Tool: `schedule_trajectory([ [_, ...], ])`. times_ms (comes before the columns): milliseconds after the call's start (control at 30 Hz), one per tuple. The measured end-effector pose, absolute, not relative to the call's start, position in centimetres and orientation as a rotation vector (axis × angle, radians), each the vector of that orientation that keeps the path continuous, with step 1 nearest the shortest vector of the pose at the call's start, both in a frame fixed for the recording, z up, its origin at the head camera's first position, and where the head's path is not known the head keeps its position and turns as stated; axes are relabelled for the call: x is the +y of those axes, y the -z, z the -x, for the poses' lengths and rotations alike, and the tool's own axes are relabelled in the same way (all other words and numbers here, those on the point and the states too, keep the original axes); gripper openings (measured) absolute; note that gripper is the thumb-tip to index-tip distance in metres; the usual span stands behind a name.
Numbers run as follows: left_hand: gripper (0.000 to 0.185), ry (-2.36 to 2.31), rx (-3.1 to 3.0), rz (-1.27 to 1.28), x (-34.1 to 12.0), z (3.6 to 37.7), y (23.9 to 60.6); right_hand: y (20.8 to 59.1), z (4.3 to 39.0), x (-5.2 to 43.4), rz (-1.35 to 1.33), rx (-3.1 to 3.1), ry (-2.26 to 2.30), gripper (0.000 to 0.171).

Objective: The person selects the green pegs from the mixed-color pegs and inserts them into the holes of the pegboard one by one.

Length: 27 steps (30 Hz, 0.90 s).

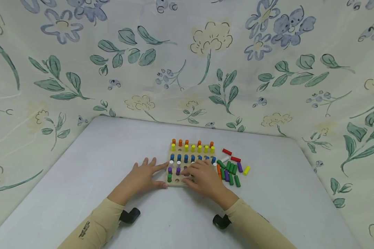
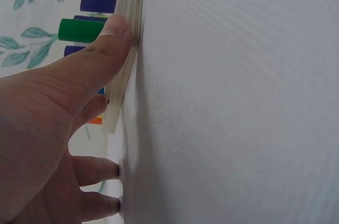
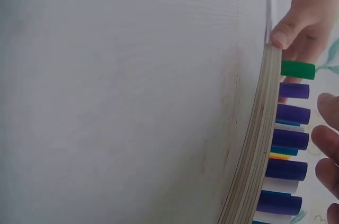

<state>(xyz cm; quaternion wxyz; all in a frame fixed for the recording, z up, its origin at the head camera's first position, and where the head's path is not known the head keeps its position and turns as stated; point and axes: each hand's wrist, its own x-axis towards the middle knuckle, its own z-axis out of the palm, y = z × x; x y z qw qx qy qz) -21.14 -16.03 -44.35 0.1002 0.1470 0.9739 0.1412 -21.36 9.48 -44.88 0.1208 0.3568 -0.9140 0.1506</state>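
Wooden pegboard sits mid-table, rows partly filled. My left hand lies spread, thumb braced on its near-left corner. My right hand hovers over the purple pegs; whether it pinches one I cannot tell. Probably mid-placement; next needs aligning peg over hole.

A pale grey desk is seen, backed and flanked by flowered cloth. Near its middle a wooden peg board is laid flat on the surface, set with upright orange, yellow, blue, white, purple and green pegs. Just to the right of the board, loose pegs are scattered directly on the desk: two red pegs, a cluster of green pegs, a purple peg and a yellow peg. The left hand is rested on the desk against the board's left edge.
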Motion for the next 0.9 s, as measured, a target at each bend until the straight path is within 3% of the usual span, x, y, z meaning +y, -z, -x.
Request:
schedule_trajectory([
  [900,0.085,-0.416,2.879,-0.42,-16.1,21.5,44.8,45.3,21.3,11.8,-0.991,-2.576,-0.506,0.017],
])
